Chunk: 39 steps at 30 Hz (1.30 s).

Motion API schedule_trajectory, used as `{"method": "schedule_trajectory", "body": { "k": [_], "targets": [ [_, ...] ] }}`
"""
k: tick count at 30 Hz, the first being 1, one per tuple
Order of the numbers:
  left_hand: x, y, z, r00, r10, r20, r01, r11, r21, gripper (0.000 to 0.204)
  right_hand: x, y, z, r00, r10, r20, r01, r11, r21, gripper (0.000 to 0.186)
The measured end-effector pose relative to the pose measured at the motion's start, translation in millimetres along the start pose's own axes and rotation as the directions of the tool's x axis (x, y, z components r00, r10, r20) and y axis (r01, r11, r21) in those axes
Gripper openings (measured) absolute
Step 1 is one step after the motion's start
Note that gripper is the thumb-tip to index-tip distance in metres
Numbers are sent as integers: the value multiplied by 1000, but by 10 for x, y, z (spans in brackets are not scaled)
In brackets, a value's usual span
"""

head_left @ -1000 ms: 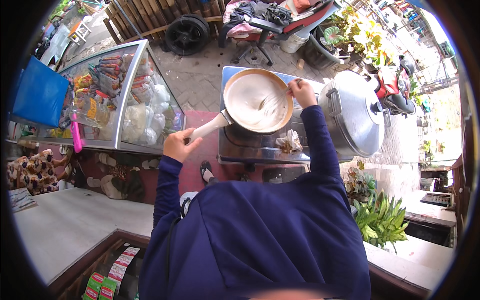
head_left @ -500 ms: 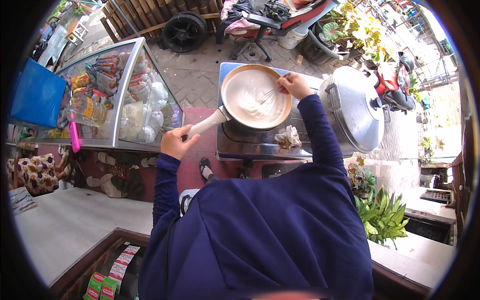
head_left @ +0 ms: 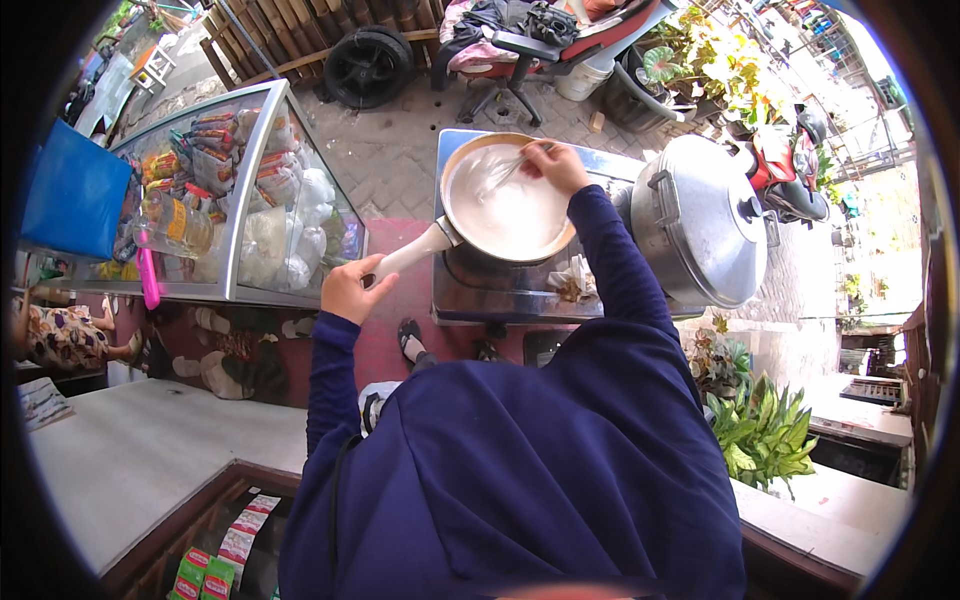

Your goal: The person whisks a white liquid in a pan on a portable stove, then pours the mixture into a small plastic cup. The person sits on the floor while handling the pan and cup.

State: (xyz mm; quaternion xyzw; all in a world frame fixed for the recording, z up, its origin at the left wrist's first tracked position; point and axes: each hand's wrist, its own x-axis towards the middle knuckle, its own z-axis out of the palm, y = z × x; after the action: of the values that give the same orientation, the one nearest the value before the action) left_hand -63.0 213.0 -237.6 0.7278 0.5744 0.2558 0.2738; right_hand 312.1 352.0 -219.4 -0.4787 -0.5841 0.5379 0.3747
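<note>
A round pan (head_left: 455,205) full of white batter sits on a metal stove box (head_left: 480,290). My left hand (head_left: 352,287) grips the pan's long white handle (head_left: 410,255) at its near end. Over the far right of the pan, my right hand (head_left: 556,165) holds a thin whisk (head_left: 505,172) whose tip dips into the batter (head_left: 505,215). Both arms wear dark blue sleeves, and my dark blue head covering fills the lower middle of the view.
A big lidded metal pot (head_left: 700,225) stands right of the pan. A glass display case (head_left: 225,200) with packaged food stands at the left. A white counter (head_left: 140,460) runs along the bottom left. Green plants (head_left: 765,430) grow at the right; a chair and tyre lie beyond.
My right hand has shifted left and toward the far rim, moving the whisk through the batter. My left hand keeps its hold on the handle.
</note>
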Motion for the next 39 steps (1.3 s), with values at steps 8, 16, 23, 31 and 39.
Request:
{"method": "schedule_trajectory", "body": {
  "k": [8, 16, 23, 31, 39],
  "targets": [
    [-10, -30, 29, 998, 53, -43, -54, 998, -24, 42, -19, -73, -9, 962, -38, -269, -68, 926, -373, 19],
    [-12, -74, 53, 996, 75, -56, -75, 997, 6, 41, 1, -63, 69, 904, -148, -402, -126, 804, -581, 21],
    [1, -93, 62, 991, 110, -82, -110, 994, 11, 41, 0, -51, 141, 992, 49, -116, -98, 878, -469, 24],
    [2, -114, 75, 994, 86, -68, -86, 996, 8, 43, 6, -203, 229, 978, 99, 185, -59, 976, -209, 25],
    [-9, -50, 60, 994, 82, -77, -80, 996, 26, 42, -43, -287, 10, 872, -458, 173, 381, 414, -827, 17]
  ]
}}
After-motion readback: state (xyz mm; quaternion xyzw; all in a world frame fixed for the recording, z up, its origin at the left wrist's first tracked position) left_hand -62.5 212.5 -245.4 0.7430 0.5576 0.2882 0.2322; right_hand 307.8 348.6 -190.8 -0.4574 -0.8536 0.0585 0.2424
